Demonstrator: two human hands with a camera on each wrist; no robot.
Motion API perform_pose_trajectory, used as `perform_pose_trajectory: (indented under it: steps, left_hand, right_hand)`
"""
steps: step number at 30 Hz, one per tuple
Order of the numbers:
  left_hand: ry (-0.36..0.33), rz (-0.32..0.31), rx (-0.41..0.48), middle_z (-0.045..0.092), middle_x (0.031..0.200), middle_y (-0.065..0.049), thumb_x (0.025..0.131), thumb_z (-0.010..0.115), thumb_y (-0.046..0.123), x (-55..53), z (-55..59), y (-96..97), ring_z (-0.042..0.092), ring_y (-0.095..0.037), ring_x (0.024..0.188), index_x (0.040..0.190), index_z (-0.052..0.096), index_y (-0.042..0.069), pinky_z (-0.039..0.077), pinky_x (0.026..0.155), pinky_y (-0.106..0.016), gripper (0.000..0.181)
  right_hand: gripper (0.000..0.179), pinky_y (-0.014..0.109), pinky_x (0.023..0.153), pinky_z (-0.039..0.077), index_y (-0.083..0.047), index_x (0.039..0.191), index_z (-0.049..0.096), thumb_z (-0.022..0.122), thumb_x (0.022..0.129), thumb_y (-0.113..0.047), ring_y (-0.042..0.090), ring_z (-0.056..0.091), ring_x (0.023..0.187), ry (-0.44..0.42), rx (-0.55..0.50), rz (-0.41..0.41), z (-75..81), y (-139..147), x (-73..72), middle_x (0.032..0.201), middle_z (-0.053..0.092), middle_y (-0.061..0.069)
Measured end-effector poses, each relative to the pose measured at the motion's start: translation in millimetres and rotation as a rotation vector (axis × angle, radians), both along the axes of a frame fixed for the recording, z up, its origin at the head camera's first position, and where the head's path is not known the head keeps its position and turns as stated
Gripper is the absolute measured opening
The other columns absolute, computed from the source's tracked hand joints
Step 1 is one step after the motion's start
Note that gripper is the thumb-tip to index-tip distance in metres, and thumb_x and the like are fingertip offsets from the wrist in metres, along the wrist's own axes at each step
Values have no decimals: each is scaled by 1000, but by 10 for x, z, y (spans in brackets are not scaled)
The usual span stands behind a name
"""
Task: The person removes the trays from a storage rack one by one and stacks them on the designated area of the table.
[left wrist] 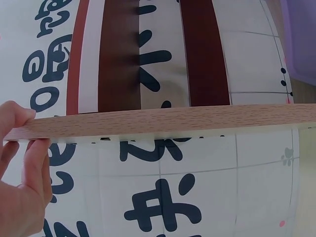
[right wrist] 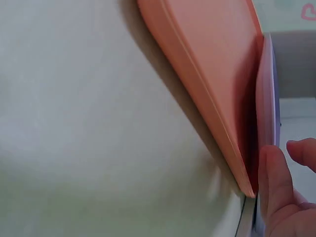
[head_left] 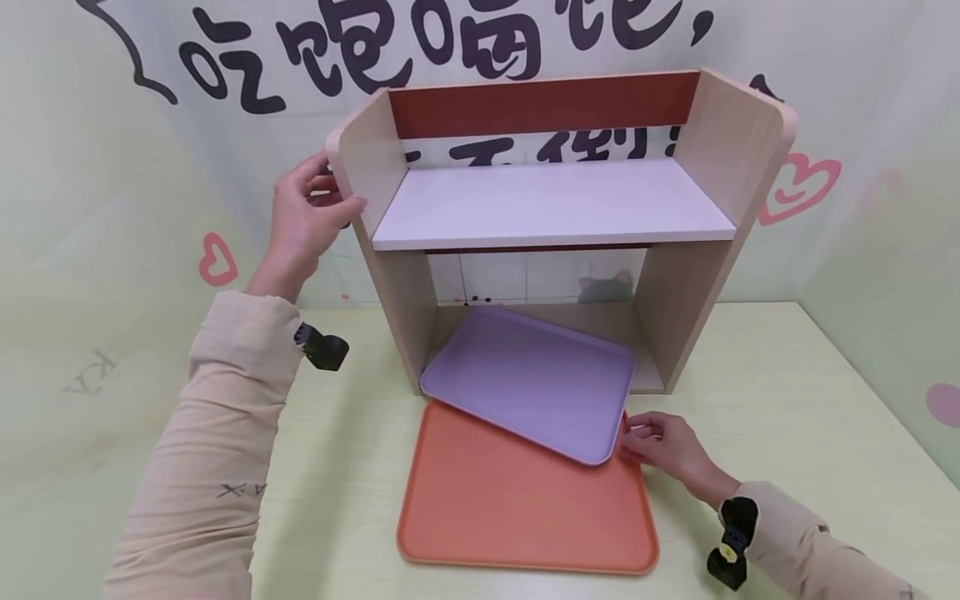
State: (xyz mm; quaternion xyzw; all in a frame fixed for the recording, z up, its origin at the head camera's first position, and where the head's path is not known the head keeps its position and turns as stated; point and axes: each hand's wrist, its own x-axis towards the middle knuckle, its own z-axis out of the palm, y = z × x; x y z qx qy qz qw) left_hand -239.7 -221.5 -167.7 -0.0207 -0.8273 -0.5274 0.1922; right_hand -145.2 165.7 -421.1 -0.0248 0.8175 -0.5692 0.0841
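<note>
A small wooden shelf unit (head_left: 555,200) with a white middle board stands on the table. My left hand (head_left: 307,217) grips the front edge of its left side panel (left wrist: 163,121), thumb on one face and fingers on the other. A purple tray (head_left: 532,383) lies askew, its back part inside the lower compartment and its front corner over an orange tray (head_left: 525,508). The orange tray lies flat before the shelf. Beside the purple tray's right edge is my right hand (head_left: 663,446), its index finger (right wrist: 276,177) at the rim and thumb apart from it.
The pale table (head_left: 780,383) extends to both sides of the shelf. Behind it hangs a printed cloth backdrop (head_left: 187,150) with large dark characters and pink hearts. The shelf's right side panel (head_left: 697,292) rises close behind my right hand.
</note>
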Motion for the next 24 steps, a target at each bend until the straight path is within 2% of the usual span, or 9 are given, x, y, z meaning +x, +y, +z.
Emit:
perform_pose_trajectory:
  steps: [7, 14, 17, 24]
  left_hand:
    - [1, -4, 6, 48, 116, -8, 78, 67, 21, 0, 4, -2, 52, -15, 93, 129, 46, 30, 48, 82, -29, 56]
    - [2, -5, 6, 48, 115, -8, 78, 67, 21, 7, 5, -6, 51, -16, 93, 129, 46, 29, 48, 81, -29, 56]
    - [6, -7, -1, 48, 115, -8, 78, 67, 21, 8, 4, -8, 51, -16, 94, 129, 46, 29, 48, 81, -29, 56]
    - [4, -2, -6, 48, 116, -9, 78, 66, 21, 15, 3, -8, 51, -16, 94, 129, 46, 29, 48, 82, -29, 56]
  right_hand:
    - [41, 32, 67, 53, 19, 114, 44, 58, 83, -3, 18, 62, 71, 15, -33, -9, 51, 116, -241, 86, 61, 17]
    - [39, 33, 69, 53, 23, 113, 40, 55, 83, 3, 9, 60, 72, 91, -71, -1, -15, 155, -438, 93, 57, 27]
    - [39, 31, 69, 53, 22, 113, 41, 55, 82, 2, 4, 58, 71, 108, -57, -21, -50, 156, -500, 95, 56, 29]
    - [42, 27, 68, 52, 18, 115, 41, 58, 83, -3, 0, 54, 70, 81, -48, -77, -101, 127, -596, 93, 56, 21]
